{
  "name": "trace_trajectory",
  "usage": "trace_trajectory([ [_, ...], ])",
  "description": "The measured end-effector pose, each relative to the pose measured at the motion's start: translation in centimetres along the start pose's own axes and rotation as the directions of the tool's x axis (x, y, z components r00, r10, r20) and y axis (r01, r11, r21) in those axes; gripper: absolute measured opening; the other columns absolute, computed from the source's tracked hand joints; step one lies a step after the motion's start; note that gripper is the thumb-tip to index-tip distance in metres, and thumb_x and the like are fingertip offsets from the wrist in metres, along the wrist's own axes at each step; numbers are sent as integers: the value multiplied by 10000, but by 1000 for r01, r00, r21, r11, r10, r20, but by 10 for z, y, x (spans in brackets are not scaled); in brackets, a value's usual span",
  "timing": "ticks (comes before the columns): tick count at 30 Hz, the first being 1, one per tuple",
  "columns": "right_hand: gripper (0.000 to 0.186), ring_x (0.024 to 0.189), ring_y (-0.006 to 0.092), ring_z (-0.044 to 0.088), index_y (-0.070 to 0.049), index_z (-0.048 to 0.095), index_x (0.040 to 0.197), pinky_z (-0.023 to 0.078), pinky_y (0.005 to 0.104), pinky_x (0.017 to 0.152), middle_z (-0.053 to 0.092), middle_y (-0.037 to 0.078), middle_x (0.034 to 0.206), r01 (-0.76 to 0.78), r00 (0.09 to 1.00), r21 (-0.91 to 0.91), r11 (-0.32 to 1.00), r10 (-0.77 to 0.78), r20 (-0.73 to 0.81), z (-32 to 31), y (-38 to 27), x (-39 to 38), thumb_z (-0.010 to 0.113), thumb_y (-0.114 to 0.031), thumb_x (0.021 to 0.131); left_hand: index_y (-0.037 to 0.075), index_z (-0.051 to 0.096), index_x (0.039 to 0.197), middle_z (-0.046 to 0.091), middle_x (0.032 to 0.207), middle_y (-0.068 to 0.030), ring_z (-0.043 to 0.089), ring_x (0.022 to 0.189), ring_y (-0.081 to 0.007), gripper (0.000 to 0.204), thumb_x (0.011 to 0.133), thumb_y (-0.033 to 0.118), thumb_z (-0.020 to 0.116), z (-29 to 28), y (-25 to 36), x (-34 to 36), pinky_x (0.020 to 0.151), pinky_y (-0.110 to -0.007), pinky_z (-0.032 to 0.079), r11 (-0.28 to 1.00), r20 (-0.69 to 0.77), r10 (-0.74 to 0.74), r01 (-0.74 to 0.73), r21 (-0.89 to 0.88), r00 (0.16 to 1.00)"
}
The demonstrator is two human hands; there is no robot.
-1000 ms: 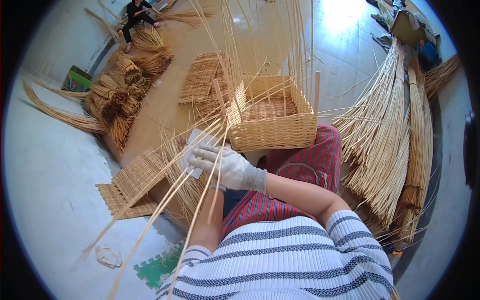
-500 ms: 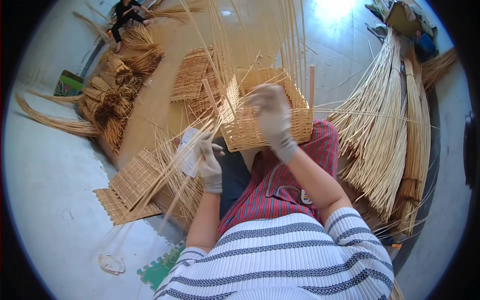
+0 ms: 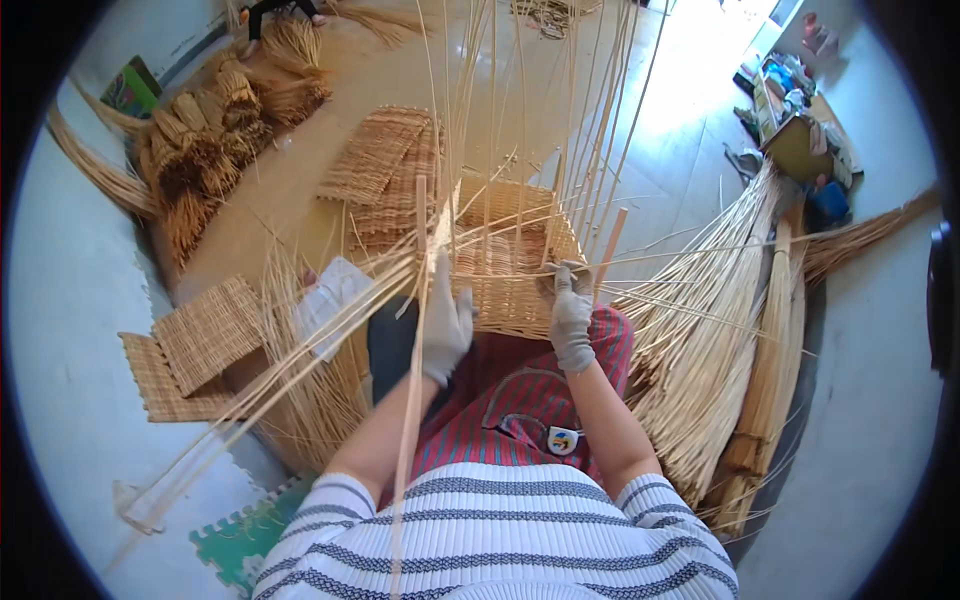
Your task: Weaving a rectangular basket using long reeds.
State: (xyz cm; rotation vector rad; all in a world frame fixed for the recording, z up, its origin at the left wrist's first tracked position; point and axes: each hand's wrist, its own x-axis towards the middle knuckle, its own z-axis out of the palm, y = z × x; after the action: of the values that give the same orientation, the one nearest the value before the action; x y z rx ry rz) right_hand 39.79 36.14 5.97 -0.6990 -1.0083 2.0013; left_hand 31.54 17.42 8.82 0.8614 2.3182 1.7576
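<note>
A half-woven rectangular basket point(image 3: 505, 305) rests before me over red striped cloth point(image 3: 610, 350), with long upright stakes and loose strands. My gloved left hand point(image 3: 445, 325) grips its near-left corner, its fingertips partly hidden among pale canes. My gloved right hand point(image 3: 568, 310) is closed on the near-right corner, where a horizontal cane crosses. Several long canes point(image 3: 330, 330) run from the basket's left side down toward the lower left.
Woven panels point(image 3: 210, 335) lie lower left, more point(image 3: 370, 155) beyond the basket. Cane bundles are piled left point(image 3: 190, 150) and spread right point(image 3: 700, 340). Another person's legs point(image 3: 260, 20) show at the back. A cluttered low cabinet point(image 3: 810, 140) stands back right, and a green foam mat point(image 3: 240, 540) lies lower left.
My right hand came up over the basket, then dropped to its right corner. My left hand has risen to the left corner. The view has shifted, showing more clutter at back right.
</note>
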Motion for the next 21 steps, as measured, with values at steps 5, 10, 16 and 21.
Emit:
trace_trajectory([
  [5,247,949,200,662,-72,566,1217,541,295,827,686,97,1101,472,877,-523,710,-321,357,62,-30,16,597,-36,975,210,396,1460,672,787,-126,616,445,-211,469,1022,132,544,-6,-25,60,440,-356,537,954,190,-297,301,4,936],
  [10,530,1104,261,626,-84,513,1436,513,326,935,603,161,1290,745,665,-576,336,-435,607,173,-50,53,544,42,923,185,471,1377,576,702,-106,576,416,-180,381,1010,97,524,33,-78,61,394,-368,500,958,51,-272,266,109,961],
  [16,177,835,207,635,-59,645,1098,549,333,848,637,79,966,87,971,-304,949,-149,-188,-22,4,-3,554,-185,1014,88,536,1166,591,790,-71,582,713,-163,237,950,80,632,26,-70,56,664,-345,492,983,24,-173,172,57,985],
  [21,307,1014,343,697,-33,609,1208,556,436,882,716,201,1064,370,928,-900,229,-38,371,61,-6,-50,570,-262,1008,207,524,1393,709,969,-162,689,891,-405,584,875,376,735,20,-92,49,779,-479,542,977,140,-215,212,41,966],
])
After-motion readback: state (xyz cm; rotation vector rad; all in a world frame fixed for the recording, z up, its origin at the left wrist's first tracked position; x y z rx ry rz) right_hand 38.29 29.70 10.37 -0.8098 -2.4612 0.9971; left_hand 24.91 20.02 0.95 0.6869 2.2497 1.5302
